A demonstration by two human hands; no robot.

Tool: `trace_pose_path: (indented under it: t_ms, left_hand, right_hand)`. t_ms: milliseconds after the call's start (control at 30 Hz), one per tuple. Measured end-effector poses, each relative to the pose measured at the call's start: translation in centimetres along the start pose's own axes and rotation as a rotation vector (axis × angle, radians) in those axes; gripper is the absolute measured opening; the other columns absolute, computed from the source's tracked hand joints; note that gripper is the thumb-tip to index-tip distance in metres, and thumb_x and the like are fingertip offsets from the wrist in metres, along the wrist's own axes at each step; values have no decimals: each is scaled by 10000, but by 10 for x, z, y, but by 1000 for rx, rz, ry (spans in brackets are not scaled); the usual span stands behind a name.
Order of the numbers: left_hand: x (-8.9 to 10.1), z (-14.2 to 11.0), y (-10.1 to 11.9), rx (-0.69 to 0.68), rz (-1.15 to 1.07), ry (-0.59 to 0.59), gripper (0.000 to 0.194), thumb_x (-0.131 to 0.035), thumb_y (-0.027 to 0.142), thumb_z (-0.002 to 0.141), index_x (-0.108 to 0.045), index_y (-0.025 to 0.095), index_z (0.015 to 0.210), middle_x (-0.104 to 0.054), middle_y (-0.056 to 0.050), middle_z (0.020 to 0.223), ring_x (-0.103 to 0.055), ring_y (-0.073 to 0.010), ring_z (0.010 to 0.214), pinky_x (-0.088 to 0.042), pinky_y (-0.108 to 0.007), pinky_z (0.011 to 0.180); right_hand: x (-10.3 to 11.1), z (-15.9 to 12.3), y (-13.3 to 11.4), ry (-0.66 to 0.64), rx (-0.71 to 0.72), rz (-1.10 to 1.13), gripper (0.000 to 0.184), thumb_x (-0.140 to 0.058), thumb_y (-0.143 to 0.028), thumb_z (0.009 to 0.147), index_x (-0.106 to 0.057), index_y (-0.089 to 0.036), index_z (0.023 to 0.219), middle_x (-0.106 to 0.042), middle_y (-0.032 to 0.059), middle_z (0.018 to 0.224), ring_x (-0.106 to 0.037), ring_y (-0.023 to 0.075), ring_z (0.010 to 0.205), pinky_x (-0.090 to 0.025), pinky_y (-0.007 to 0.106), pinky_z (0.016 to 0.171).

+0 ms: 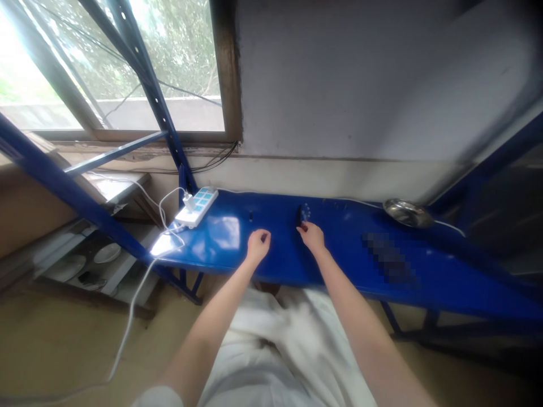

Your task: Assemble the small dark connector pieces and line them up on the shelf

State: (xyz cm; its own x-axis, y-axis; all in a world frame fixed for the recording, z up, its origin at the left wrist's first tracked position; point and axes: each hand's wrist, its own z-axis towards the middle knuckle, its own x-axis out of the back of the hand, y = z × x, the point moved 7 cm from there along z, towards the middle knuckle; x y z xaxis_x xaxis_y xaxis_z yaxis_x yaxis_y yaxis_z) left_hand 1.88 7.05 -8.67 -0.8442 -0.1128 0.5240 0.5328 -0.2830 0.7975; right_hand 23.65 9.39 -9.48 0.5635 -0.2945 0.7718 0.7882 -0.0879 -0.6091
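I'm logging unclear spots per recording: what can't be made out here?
In the head view:
Left hand: its curl hides whether it holds anything.
Dark item with pale beads by the right hand: too small, partly behind it.
Small dark piece on the blue table: too small to name.
Pixelated patch: blocks hide what lies there.
White cable: cut off by left edge.
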Motion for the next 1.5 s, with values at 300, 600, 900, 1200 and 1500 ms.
trace_pose_path:
  t_ms: [300,600,900,1200,1500]
  left_hand:
    - [1,0,1,1,-7,9,154,-478,220,803,-619,164,827,-645,-62,864,-575,-176,828,-460,-348,784]
    - [2,-1,1,15,-14,-10,155,-462,245,809,-599,174,815,-634,-56,864,-567,-180,837,-458,-338,765]
    - [5,-2,-1,39,-68,79,206,-469,338,811,-550,173,717,-597,-29,753,-546,-156,761,-438,-301,734]
    - [82,46,-15,54,-11,338,223,-472,332,822,-514,179,977,-590,-42,834,-555,-136,725,-429,-251,702]
    - [53,80,1,-130,688,-188,396,-420,318,864,-418,170,1232,-593,-148,1040,-578,-258,952,-387,-350,837]
  right_hand:
    - [10,-4,13,51,-98,-98,230,-465,-304,801,-648,-168,834,-667,96,821,-596,225,754,-388,354,709]
    - [10,-9,14,93,-98,-174,272,-444,-334,797,-664,-182,849,-660,86,819,-572,242,812,-348,382,740]
    - [28,-31,0,226,-94,-21,215,-500,-378,764,-530,-170,813,-598,71,801,-526,228,781,-348,376,729]
    - [47,-65,-39,404,52,225,275,-448,-417,798,-338,-219,642,-446,-1,655,-424,151,628,-359,310,680]
    - [38,-78,-68,324,131,372,211,-457,-401,807,-447,-202,737,-514,23,743,-475,160,708,-383,300,709]
